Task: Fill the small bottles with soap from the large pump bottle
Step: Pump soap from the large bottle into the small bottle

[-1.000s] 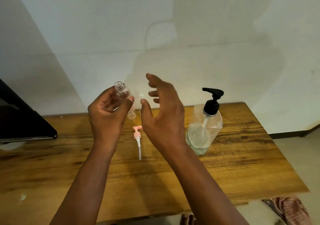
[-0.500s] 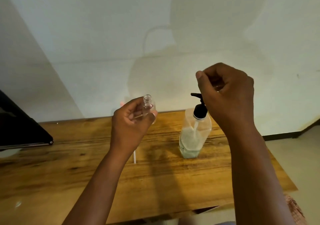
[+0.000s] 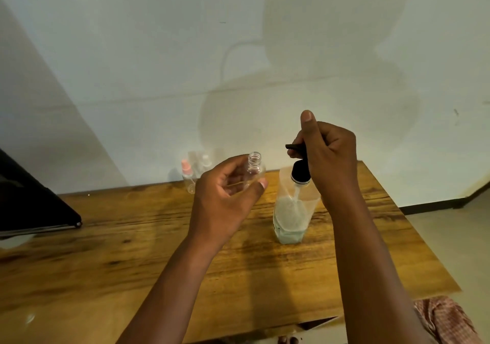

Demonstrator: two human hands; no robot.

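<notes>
At the far left a dark flat object (image 3: 31, 200) overhangs the desk (image 3: 111, 251), with bare wood between it and the hands. Beyond the left fingers, capped small bottles (image 3: 189, 176) stand at the desk's back edge by the wall. The left hand (image 3: 225, 198) holds an open clear bottle (image 3: 253, 170) upright, fingers curled round it, neck clear above them. Just right, apart from it, the large pump bottle (image 3: 291, 211) stands on the desk; the right hand (image 3: 328, 155) grips its black pump head (image 3: 295, 147), thumb raised. A checked cloth (image 3: 448, 320) lies off the desk's right corner. Half a second ago the right hand sat higher, fisted above the pump.
</notes>
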